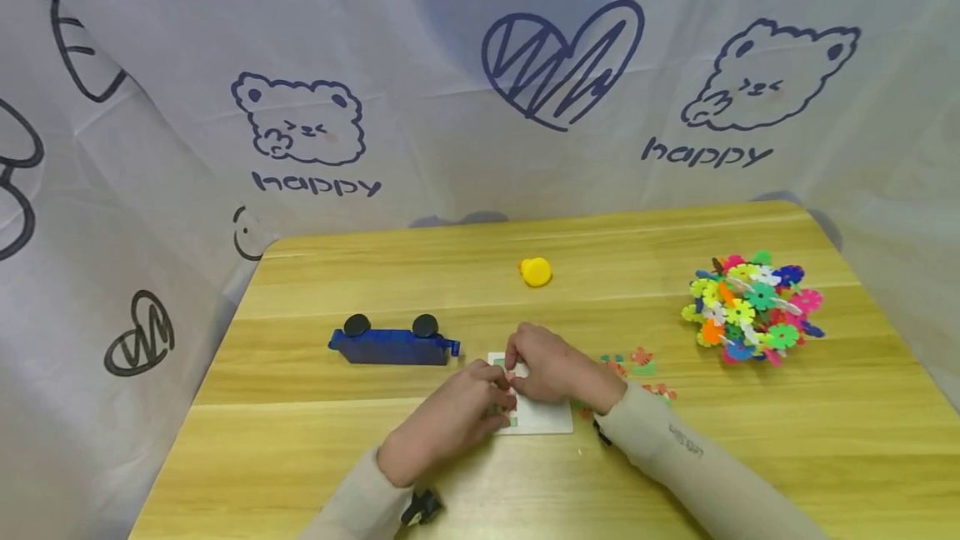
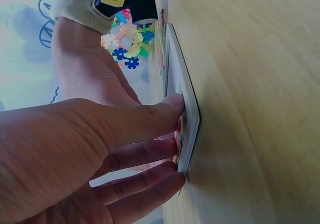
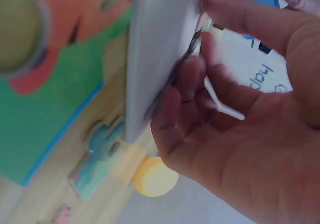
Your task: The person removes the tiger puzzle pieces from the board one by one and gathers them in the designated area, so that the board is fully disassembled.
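A thin white board [image 1: 543,417] lies flat on the worktop [image 1: 300,457], midway between its left and right edges and well apart from the far edge. Puzzle pieces [image 1: 513,421] in green and red-orange run along the board's left side, partly hidden; its right part shows bare white. Loose pieces [image 1: 642,356], red-orange, green and teal, lie scattered on the worktop, between the board and the right edge. One loose teal piece [image 3: 102,151] has rounded knobs.
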Demonstrator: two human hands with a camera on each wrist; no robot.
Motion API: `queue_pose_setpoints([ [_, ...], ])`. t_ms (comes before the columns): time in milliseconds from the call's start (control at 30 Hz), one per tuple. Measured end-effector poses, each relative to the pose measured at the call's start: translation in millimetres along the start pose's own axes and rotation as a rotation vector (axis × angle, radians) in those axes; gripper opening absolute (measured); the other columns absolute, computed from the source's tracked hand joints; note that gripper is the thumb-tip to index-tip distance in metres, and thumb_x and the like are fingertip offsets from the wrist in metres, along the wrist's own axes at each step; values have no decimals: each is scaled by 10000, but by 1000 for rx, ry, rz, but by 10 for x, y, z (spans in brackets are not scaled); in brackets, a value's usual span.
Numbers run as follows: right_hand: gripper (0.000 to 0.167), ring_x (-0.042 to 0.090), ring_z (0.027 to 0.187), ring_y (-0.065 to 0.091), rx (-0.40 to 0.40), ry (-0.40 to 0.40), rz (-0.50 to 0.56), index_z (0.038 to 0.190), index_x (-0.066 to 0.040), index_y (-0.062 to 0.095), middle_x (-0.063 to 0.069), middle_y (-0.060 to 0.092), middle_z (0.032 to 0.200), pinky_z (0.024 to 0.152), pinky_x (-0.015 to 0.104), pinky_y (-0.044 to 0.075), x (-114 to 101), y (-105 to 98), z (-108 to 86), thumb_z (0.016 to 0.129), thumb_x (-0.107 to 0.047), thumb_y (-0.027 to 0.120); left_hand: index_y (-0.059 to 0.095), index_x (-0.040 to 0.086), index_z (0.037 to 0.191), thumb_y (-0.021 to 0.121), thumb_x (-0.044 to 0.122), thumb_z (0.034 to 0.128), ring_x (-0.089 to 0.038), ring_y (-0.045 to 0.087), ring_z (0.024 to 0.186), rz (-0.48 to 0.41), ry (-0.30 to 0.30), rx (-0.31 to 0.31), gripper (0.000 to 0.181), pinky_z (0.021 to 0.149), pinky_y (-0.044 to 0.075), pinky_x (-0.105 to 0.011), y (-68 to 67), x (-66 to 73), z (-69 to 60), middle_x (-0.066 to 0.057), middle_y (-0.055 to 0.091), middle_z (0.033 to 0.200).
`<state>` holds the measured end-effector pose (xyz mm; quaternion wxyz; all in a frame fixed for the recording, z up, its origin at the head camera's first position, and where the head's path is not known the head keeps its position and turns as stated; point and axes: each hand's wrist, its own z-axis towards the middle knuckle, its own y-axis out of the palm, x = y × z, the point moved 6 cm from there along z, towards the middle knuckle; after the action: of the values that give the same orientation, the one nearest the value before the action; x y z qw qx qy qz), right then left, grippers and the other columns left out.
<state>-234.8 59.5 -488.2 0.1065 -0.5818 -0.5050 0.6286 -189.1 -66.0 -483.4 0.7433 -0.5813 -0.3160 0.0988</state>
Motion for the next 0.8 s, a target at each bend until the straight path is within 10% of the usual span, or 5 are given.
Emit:
queue_pose_setpoints([
  [567,276,180,887,503,58,34,9,1094,-52,748,61,613,989,779,303,436,7,-8,-25,894,-140,915,846,122,975,876,154,931,-140,598,982,-10,-86,-50,62,876,563,-227,-57,60,4,4,742,1082],
  [800,323,191,893,504,43,26,-17,1103,-39,743,59,618,1007,794,329,443,-19,-2,-14,873,-158,937,769,119,934,974,325,836,-120,561,969,-42,-139,-77,307,874,559,-245,-61,22,-7,23,693,1048],
])
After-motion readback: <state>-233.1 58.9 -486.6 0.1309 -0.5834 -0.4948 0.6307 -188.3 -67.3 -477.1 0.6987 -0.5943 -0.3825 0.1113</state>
